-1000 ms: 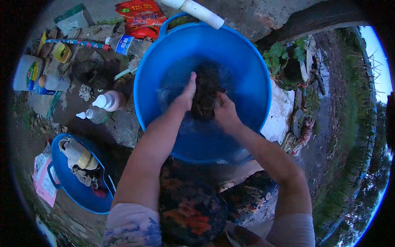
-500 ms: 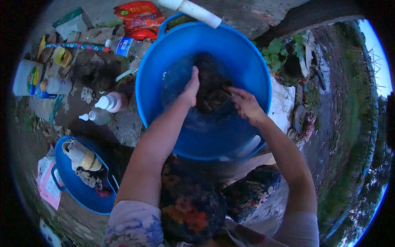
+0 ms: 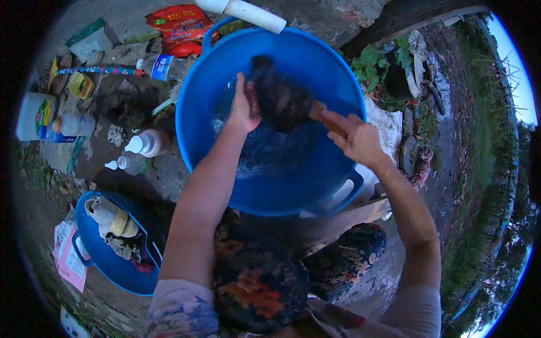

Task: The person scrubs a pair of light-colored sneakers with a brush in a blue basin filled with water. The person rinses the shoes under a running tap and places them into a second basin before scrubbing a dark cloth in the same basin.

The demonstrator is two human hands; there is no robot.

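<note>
A large blue basin (image 3: 270, 197) with wet, dark water marks stands in front of me. Inside it is a dark, blurred, soft-looking bundle (image 3: 284, 101), whose kind I cannot make out. My left hand (image 3: 245, 110) is at the bundle's left side, fingers stretched out and palm toward it; whether it touches is unclear. At the right side, my right hand (image 3: 358, 138) is closed round a flat brown wooden-looking tool (image 3: 322, 115). The tool's tip meets the bundle's right edge, and its working end is hidden.
At the lower left, a smaller blue tub (image 3: 115, 273) holds a pale shoe (image 3: 107, 217). Pump bottles (image 3: 147, 143), a plastic bottle (image 3: 160, 66) and a red packet (image 3: 183, 28) lie left of the basin. A white pipe (image 3: 256, 16) crosses its far rim.
My right hand has moved up and right, and the brown tool in it now shows plainly. My left hand has shifted slightly up and left. The whole view has slid a little left.
</note>
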